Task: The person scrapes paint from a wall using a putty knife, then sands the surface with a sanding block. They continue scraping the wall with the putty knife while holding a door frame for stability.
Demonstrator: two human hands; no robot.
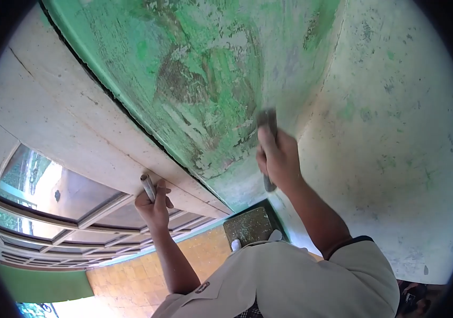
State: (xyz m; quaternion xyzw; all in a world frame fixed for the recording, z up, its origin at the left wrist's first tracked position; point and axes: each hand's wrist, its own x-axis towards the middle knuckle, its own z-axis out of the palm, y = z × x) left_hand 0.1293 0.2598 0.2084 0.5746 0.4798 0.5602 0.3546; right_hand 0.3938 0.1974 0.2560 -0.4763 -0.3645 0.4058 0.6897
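Observation:
My right hand point(279, 159) is closed round a scraper point(267, 117), slightly smeared by motion. Its dark, flat end points up and overlaps the green wall point(210, 79); the handle's end shows below my fist. Patches of green paint on that wall are flaked and worn, with grey-brown and whitish layers exposed. Lower on the left, my left hand point(155, 205) grips a short, greyish tube-like piece point(148, 186), its round end facing up. That hand is in front of the pale wooden frame beside the wall.
A whitish wall point(385, 143) with green smudges meets the green one at a corner on the right. Left is a pale wooden frame point(67, 100) with glass panes point(88, 193). My feet stand on a speckled platform point(247, 225) above orange floor tiles point(194, 254).

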